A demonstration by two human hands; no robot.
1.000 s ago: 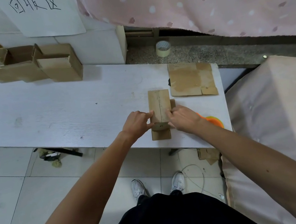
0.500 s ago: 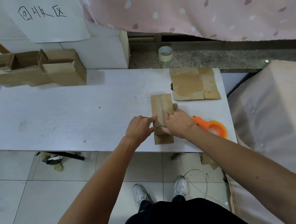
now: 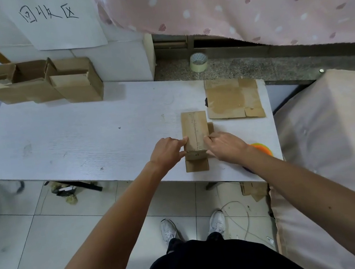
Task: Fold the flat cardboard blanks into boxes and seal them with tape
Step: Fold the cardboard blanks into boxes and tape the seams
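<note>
Cardboard box (image 3: 195,132) — narrow, plain brown, partly formed; a seam runs down the middle of its top face, with small marks along it. One flap lies flat on the table off the near end, and a sliver of another flap shows past the right side. Long axis runs straight away from the person, near end toward the table's front edge, far end toward the wall. It sits on the white table (image 3: 82,137), right of centre and close to the front edge. Left hand (image 3: 167,151) has its fingers curled, with the tips on the box's left top edge near the near end; it grips that side. Right hand (image 3: 225,145) mirrors it, fingers curled and pinching the right top edge, so the box is clamped between the two hands. Just past the box's far right corner lies a flat cardboard blank (image 3: 234,99), not touching it, at the table's back right corner. An orange tape dispenser (image 3: 263,149) shows behind the right wrist, mostly hidden, at the table's right edge. A tape roll (image 3: 198,62) stands on the speckled stone ledge (image 3: 253,68) behind the table. Well apart, at the back left corner, is a cluster of folded boxes (image 3: 41,82) with open tops — exact count unclear. Above them a paper sign (image 3: 55,19) with handwritten characters hangs on the wall, with a pink spotted curtain (image 3: 244,1) to its right.
</note>
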